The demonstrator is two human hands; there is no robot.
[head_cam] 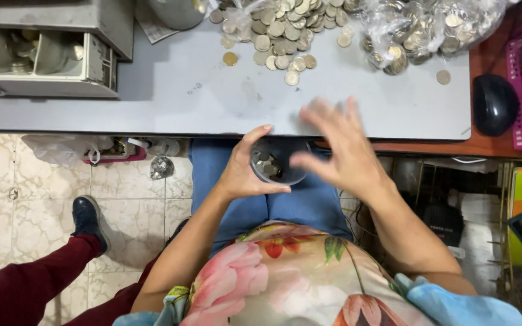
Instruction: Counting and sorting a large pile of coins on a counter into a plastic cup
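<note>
Grey desk top (170,96); silver-gold coins (279,36); floral blouse (273,278); black mouse (494,104).

Ahead of the right hand (339,151), the grey table top (170,102) lies bare up to the loose coin pile (279,33), which blocks the far edge. A clear bag of coins (418,33) closes the far right, and a black mouse (494,104) sits beyond it. Far left of the left hand (243,172), an open coin drawer (43,60) takes that corner. A cup (278,162) fills the gap between both hands at the table edge.
</note>
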